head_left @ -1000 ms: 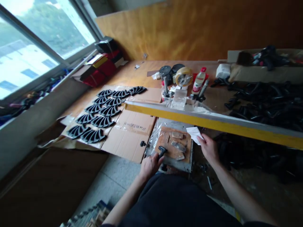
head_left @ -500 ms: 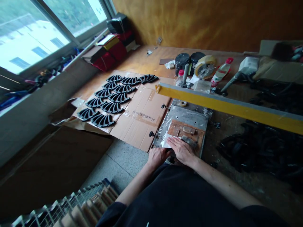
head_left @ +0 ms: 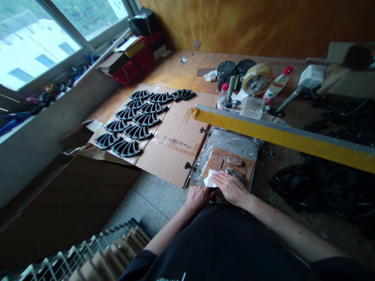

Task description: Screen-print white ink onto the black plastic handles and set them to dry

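White cloth (head_left: 209,180) sits under the fingertips of the right grip (head_left: 231,190), with its free edge projecting toward the left grip (head_left: 198,197). Between the two grips is a dark piece (head_left: 215,191), mostly covered; its full outline cannot be told. Caution: uneven finger pressure may make the cloth bunch or slip, leaving bare fingers against the dark piece. If the left grip loosens under load, the piece may twist or shift. A wide sweep of the right grip could displace the dark block (head_left: 236,173) just beside its knuckles. Right grip: fingers drawn together and closed over the cloth; thumb hidden. Left grip: fingers curled in on the dark piece, no gap visible; exact contact points hidden. Just beyond the right grip, a pale block (head_left: 234,160) rests on a brown board (head_left: 219,153), which lies on a metal plate (head_left: 231,140). Farther beyond, a yellow-faced beam (head_left: 263,127) extends across the desk (head_left: 175,74). Beyond and left of the left grip, black fan-shaped parts (head_left: 126,148) are laid in rows on cardboard (head_left: 172,134). Right of the right grip, black parts (head_left: 295,183) lie heaped in shadow.
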`<state>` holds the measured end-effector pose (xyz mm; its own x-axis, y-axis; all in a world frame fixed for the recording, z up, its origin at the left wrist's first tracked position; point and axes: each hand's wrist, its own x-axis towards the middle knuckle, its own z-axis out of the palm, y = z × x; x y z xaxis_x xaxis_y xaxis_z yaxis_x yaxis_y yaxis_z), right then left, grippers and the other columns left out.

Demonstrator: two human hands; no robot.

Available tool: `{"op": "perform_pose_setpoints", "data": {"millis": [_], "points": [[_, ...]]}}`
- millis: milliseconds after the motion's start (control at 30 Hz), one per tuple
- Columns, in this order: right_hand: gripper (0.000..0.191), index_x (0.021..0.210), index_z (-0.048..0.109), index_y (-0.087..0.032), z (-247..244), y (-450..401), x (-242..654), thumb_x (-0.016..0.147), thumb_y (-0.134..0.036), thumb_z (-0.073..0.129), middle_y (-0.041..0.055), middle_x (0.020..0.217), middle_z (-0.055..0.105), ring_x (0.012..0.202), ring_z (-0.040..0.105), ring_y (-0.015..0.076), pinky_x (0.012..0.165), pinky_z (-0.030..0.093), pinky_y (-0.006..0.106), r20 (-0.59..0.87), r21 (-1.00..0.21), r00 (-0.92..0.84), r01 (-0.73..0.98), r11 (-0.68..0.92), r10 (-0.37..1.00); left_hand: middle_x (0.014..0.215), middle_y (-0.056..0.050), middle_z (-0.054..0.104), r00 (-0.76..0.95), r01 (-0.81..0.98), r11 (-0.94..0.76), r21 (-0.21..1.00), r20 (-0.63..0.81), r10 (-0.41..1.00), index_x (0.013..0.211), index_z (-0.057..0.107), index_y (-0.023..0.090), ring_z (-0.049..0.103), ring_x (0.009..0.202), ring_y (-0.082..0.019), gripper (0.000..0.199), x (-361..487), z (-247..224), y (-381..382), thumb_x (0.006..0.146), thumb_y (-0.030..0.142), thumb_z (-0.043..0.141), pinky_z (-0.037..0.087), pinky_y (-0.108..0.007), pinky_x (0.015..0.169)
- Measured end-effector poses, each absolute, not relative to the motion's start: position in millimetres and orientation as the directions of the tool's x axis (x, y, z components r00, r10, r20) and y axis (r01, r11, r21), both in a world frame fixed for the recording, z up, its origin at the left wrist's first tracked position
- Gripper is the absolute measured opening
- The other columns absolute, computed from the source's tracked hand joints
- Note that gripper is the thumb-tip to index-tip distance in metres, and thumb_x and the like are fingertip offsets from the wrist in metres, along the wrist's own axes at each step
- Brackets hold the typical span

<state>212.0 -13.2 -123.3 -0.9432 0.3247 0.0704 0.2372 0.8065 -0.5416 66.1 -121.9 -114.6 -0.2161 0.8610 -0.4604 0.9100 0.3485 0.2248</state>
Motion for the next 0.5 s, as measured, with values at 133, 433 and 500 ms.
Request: {"op": "perform_pose_setpoints", "data": {"millis": [133, 433, 500], "points": [[0.042, 0.129, 0.061, -0.012, -120, -16, 226, 0.091, -0.017, 0.044, 0.016, 0.135, 0.057, 0.13, 0.05, 0.0262, 0.114, 0.035, 0.046, 0.014, -0.535, -0.954, 0.245, 0.808, 0.299, 0.086, -0.014, 0.073, -0.182, 0.928, 0.309, 0.207, -0.471, 0.863, 0.103, 0.073, 0.019, 0.07, 0.08, -0.023, 0.043, 71, -116, -123, 0.091, 0.051, 0.046, 0.048, -0.029, 0.072], [0.035, 0.115, 0.071, -0.023, -75, 2, 266, 0.091, -0.024, 0.046, 0.0075, 0.125, 0.066, 0.119, 0.06, 0.0251, 0.105, 0.044, 0.042, -0.096, -0.827, -0.865, 0.344, 0.444, 0.492, 0.079, -0.008, 0.07, -0.249, 0.942, 0.294, 0.163, -0.249, 0.936, 0.093, 0.066, 0.021, 0.065, 0.077, -0.018, 0.048, 56, -103, -120, 0.095, 0.057, 0.035, 0.041, -0.025, 0.068], [0.033, 0.114, 0.071, -0.022, -74, 13, 280, 0.088, -0.033, 0.052, 0.0078, 0.117, 0.07, 0.108, 0.065, 0.0265, 0.096, 0.05, 0.041, -0.175, -0.911, -0.766, 0.365, 0.194, 0.619, 0.077, -0.007, 0.068, -0.189, 0.963, 0.208, 0.169, -0.122, 0.975, 0.088, 0.065, 0.02, 0.063, 0.078, -0.018, 0.049, 50, -102, -119, 0.096, 0.055, 0.033, 0.04, -0.027, 0.07]]}}
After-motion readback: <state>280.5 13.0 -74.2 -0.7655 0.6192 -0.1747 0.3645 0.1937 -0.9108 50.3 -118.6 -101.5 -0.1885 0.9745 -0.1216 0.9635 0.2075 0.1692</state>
